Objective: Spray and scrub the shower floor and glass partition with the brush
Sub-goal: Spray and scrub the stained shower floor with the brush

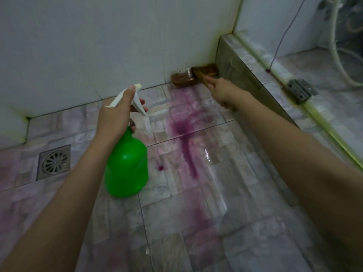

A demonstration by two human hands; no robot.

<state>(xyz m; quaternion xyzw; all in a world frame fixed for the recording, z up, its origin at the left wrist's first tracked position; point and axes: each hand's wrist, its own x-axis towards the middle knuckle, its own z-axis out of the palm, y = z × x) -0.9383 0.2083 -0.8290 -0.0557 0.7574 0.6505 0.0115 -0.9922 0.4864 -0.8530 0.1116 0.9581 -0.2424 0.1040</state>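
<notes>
My left hand [115, 112] is wrapped around the neck of a green spray bottle [126, 165], fingers curled on its white trigger head [125, 96], the bottle hanging above the shower floor [225, 193] just right of the square metal drain [54, 161] at nine o'clock. My right hand [223, 91] is closed tight on the wooden handle of the scrub brush [186, 77], whose bristles press into the corner at one o'clock where the white wall [98, 46] meets the tiled curb [241, 61]. A purple stain [186, 134] runs down the wet tiles from the brush toward six o'clock, and the glass partition [324, 46] stands on the curb at two o'clock.
</notes>
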